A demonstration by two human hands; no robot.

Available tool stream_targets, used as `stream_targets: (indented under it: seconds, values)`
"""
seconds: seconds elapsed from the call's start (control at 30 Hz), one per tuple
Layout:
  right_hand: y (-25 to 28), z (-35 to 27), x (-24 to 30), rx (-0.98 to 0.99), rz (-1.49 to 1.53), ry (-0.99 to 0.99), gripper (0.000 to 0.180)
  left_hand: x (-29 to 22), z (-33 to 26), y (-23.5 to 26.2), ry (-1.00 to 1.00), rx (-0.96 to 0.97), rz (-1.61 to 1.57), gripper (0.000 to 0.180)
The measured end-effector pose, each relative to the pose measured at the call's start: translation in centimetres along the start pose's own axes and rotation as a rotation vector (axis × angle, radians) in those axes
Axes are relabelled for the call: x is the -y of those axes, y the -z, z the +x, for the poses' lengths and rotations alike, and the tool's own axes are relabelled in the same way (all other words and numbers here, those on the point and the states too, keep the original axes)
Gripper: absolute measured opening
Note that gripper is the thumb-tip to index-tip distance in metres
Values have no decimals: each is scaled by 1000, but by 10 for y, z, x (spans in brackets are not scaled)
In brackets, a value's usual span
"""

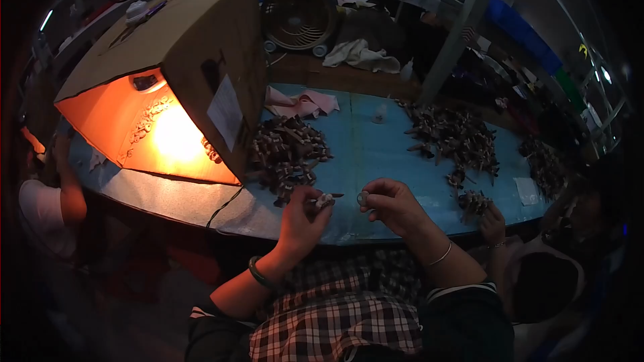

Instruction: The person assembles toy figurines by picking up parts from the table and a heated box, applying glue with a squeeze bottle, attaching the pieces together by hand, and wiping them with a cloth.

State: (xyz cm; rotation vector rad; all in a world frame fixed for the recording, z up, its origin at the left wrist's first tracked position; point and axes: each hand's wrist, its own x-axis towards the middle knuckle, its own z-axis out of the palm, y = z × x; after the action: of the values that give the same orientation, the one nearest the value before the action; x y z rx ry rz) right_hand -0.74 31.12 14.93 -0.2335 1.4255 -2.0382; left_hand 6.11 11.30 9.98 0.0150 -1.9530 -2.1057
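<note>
My left hand (303, 216) pinches a small pale and dark part (325, 199) at the table's near edge. My right hand (394, 204) holds a tiny round pale piece (363, 198) between its fingertips, a short gap from the left hand's part. Just behind my left hand lies a heap of small dark parts (287, 153) on the blue table (365, 141).
A cardboard box with a glowing orange lamp inside (176, 87) stands at the left. More dark parts are heaped at the right (455, 135) and far right (545, 164). Another person's hand (491, 222) rests by a small pile (473, 202). A fan (297, 19) sits behind.
</note>
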Motion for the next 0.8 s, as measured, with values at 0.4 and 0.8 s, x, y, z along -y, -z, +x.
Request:
stream_targets:
  seconds: [0.4, 0.8]
  values:
    - [58, -4, 2, -99, 64, 135, 15, 11, 34, -79, 129, 175, 178, 25]
    - [55, 7, -6, -152, 45, 118, 13, 19, 38, -92, -29, 69, 258, 31]
